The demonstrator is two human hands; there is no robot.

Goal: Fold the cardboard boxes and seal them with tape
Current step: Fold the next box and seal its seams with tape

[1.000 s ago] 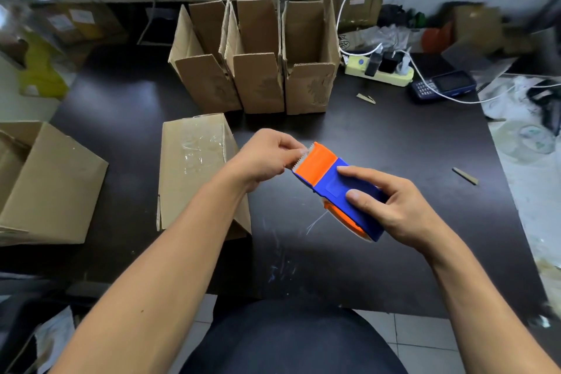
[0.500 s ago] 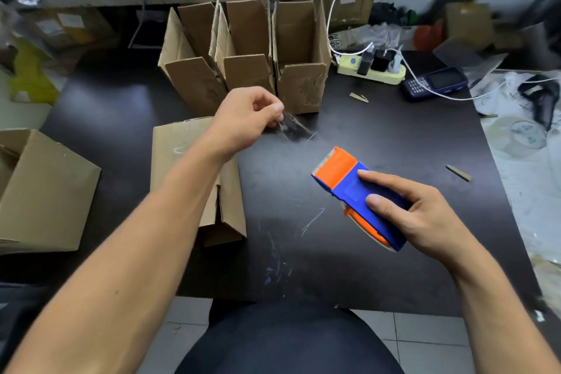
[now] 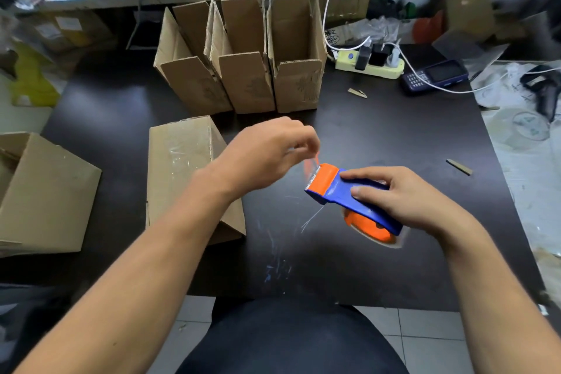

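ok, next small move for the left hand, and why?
Probably pull the tape end out toward the taped box. The left hand is pinched at the cutter of the dispenser, which the right hand holds; the strip is too blurred to confirm.

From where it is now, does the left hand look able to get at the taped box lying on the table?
Probably yes: the left hand hovers just right of the taped box, nothing standing between them, though its fingers seem pinched on tape.

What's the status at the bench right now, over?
Right hand grips tape dispenser. Left hand pinches the tape end at its blade. Sealed box lies beside; three open boxes stand behind. Nothing blocking.
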